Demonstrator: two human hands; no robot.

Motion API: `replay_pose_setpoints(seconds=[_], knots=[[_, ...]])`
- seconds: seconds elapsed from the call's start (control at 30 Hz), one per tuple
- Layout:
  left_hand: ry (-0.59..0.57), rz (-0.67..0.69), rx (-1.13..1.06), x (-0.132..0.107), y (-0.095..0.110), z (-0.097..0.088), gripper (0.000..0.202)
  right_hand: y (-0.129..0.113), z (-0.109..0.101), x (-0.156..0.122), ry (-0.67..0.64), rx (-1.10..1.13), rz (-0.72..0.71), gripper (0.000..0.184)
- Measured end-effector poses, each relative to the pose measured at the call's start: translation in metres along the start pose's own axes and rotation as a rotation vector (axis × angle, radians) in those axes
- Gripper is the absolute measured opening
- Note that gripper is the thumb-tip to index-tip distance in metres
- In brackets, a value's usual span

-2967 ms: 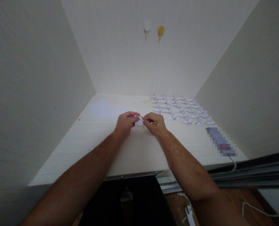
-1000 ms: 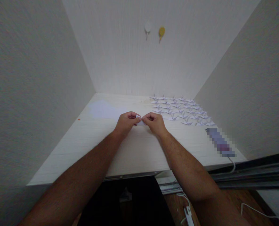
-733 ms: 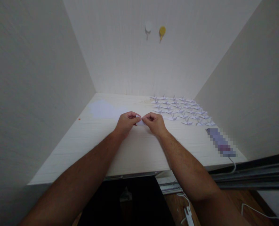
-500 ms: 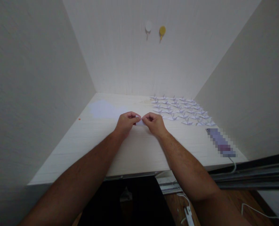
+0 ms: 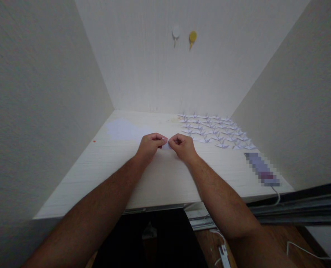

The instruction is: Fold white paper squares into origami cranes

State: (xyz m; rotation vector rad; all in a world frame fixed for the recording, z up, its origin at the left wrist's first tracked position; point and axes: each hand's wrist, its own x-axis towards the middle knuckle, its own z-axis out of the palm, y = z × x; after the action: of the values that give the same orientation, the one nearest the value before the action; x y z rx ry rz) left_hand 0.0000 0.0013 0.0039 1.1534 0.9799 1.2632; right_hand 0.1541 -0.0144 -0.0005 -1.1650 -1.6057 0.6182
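Head view, and dead centre we have a small white piece of paper [image 5: 166, 146], over the near-middle of the white tabletop [image 5: 162, 182]; whether it touches the surface I can't tell. At nine o'clock it's my left hand [image 5: 150, 146], thumb and forefinger closed on the paper, the other fingers curled. At three o'clock, my right hand [image 5: 184, 147], thumb and fingertip pinched together on the top edge, right beside the left thumb! My fingers cover much of the paper, so its exact folds are hidden.

Out we go: between two and three o'clock, rows of white paper cranes [image 5: 215, 132] reach towards the back corner. Between nine and ten, a pale spread of white paper [image 5: 123, 130], and farther out at nine, a little orange spot [image 5: 94, 141]. Between three and four lies a pixelated rectangular object [image 5: 261, 169]. High at twelve, a white hook [image 5: 176, 32], with a yellow hook [image 5: 193, 36] just beside it, both on the wall.
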Motion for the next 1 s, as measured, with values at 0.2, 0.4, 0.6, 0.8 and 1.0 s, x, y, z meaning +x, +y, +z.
replay_pose_setpoints(seconds=[0.2, 0.4, 0.6, 0.8, 1.0], knots=[[-0.02, -0.012, -0.011, 0.0001, -0.0008, -0.0007, 0.016, -0.0009, -0.0009, 0.0001, 0.014, -0.032, 0.002, 0.016], [-0.056, 0.107, 0.189, -0.0043, 0.0054, -0.0019, 0.015, 0.001, -0.0006, -0.001, -0.024, -0.05, -0.014, 0.019], [0.034, 0.123, 0.192, -0.0021, 0.0029, -0.0004, 0.013, -0.0028, -0.0017, 0.0011, -0.05, -0.092, -0.003, 0.022], [0.088, 0.078, 0.171, 0.001, 0.0007, -0.002, 0.016, 0.0028, -0.0025, 0.0027, -0.094, 0.005, 0.095, 0.023], [0.094, 0.037, 0.094, 0.0033, -0.002, -0.0039, 0.017, 0.0053, -0.006, 0.0032, -0.085, 0.06, 0.131, 0.017]])
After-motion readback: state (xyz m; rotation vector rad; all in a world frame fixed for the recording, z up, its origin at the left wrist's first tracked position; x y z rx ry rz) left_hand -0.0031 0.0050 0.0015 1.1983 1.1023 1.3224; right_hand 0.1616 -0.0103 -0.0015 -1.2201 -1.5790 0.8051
